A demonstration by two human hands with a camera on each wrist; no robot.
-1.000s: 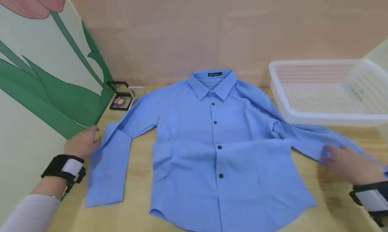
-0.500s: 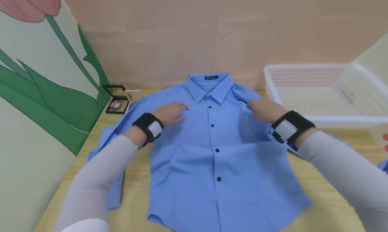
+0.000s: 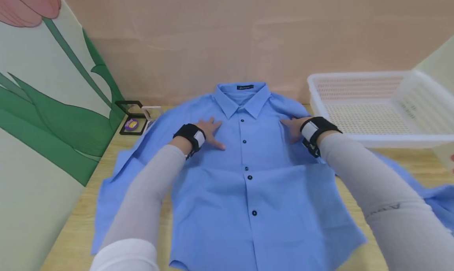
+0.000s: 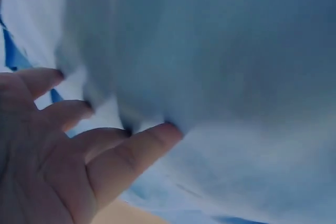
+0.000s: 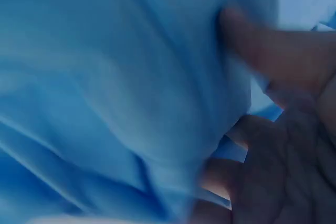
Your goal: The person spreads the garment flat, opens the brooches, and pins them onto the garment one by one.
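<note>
Left grip (image 3: pixel 209 131) and right grip (image 3: pixel 293 127) fingers apart on the chest of the blue shirt (image 3: pixel 213 219).

Your left fingertips touch the cloth; your right thumb and fingers meet the opposite chest panel, though how firmly either presses you cannot tell. The shirt lies front up on the tabletop (image 3: pixel 71 235), collar away from you, a loose crosswise ridge below your wrists. Judged risks: uneven drag from your two palms could skew the button line or deepen that ridge; your right forearm (image 3: pixel 354 172), crossing above a shirt sleeve (image 3: pixel 441 202), could catch it. Farther out, a white basket (image 3: pixel 386 140) sits close by that sleeve.
</note>
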